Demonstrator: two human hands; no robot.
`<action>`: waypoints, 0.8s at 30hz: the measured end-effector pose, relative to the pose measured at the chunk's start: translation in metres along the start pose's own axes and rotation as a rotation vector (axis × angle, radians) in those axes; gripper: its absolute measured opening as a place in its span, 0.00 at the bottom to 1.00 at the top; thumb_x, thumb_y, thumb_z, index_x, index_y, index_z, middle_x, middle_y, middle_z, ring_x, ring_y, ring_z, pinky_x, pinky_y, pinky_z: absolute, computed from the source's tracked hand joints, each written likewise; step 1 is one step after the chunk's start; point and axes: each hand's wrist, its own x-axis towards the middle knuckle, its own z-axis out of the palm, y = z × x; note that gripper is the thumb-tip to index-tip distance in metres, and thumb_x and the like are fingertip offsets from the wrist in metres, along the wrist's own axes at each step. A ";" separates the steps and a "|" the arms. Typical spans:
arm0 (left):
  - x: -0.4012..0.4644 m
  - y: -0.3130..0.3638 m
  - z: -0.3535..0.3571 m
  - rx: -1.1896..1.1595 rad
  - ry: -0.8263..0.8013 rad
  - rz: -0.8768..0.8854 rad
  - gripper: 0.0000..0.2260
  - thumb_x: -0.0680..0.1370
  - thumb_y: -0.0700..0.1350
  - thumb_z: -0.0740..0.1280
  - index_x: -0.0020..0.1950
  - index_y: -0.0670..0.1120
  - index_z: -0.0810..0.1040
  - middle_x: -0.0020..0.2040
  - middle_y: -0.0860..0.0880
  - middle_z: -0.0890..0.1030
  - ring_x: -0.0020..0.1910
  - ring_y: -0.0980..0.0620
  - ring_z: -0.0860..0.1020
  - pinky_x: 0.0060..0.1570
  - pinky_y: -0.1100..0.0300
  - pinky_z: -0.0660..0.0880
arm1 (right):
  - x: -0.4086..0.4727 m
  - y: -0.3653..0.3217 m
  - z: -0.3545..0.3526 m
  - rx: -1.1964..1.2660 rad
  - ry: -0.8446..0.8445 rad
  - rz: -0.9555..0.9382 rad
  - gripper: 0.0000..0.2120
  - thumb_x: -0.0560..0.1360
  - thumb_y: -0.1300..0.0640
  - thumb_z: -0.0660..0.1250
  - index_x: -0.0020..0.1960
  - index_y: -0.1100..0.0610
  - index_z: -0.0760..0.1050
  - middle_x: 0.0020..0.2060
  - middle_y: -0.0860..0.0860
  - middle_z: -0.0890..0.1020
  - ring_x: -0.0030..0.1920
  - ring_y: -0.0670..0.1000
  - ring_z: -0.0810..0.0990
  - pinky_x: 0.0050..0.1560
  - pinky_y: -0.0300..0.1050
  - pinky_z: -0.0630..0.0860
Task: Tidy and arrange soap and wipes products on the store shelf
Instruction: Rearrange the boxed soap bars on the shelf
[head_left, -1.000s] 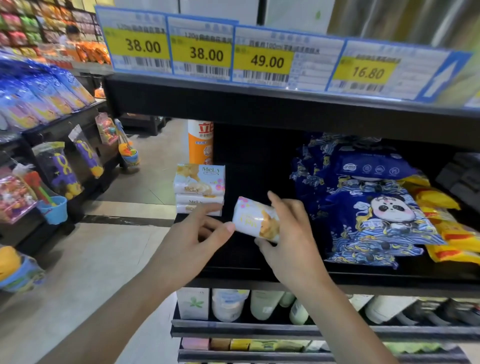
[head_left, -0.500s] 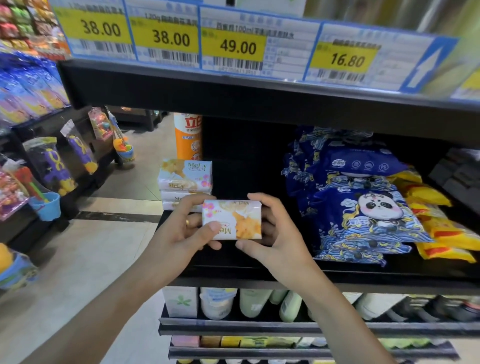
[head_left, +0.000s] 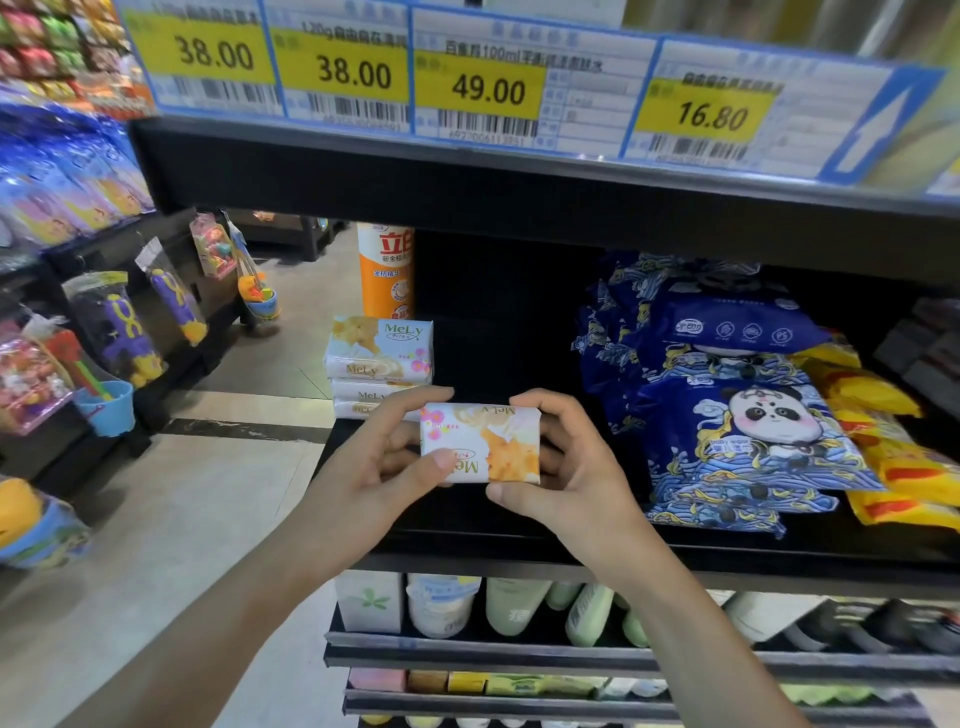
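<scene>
A white and orange MeLy soap bar (head_left: 480, 441) is held upside down in front of the black shelf (head_left: 519, 540). My left hand (head_left: 374, 467) grips its left end and my right hand (head_left: 566, 467) grips its right end. Behind my left hand, a stack of three matching soap bars (head_left: 379, 358) stands at the shelf's left edge. Blue panda wipes packs (head_left: 737, 415) lie piled at the right of the same shelf, apart from the hands.
Yellow packs (head_left: 883, 447) lie to the right of the wipes. An orange bottle (head_left: 387, 275) stands behind the soap stack. Price tags (head_left: 478, 88) line the shelf above. Bottles and tubes (head_left: 519, 608) fill the lower shelf. Toy racks (head_left: 124, 332) flank the aisle at left.
The soap bar turned from tilted in my right hand to level, and my left hand closed on its left end. Both hands now hold it.
</scene>
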 end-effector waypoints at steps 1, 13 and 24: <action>0.001 -0.001 0.000 0.002 -0.002 0.004 0.28 0.74 0.61 0.71 0.74 0.64 0.70 0.62 0.51 0.85 0.59 0.49 0.84 0.63 0.50 0.76 | 0.000 -0.001 0.000 0.004 -0.001 0.002 0.34 0.70 0.69 0.78 0.67 0.44 0.72 0.58 0.48 0.82 0.57 0.54 0.84 0.57 0.52 0.83; 0.010 -0.005 -0.008 0.049 0.019 -0.068 0.31 0.80 0.30 0.57 0.70 0.63 0.73 0.54 0.51 0.87 0.49 0.46 0.85 0.47 0.55 0.77 | -0.004 -0.012 -0.003 0.098 -0.029 0.034 0.29 0.68 0.61 0.79 0.66 0.52 0.74 0.58 0.55 0.84 0.59 0.60 0.82 0.63 0.59 0.78; -0.004 -0.006 -0.002 0.150 0.024 0.070 0.30 0.76 0.49 0.74 0.76 0.64 0.69 0.67 0.53 0.81 0.62 0.48 0.82 0.60 0.49 0.80 | -0.005 -0.015 0.004 0.016 -0.025 0.081 0.23 0.71 0.52 0.77 0.64 0.51 0.78 0.57 0.50 0.86 0.59 0.53 0.84 0.64 0.58 0.79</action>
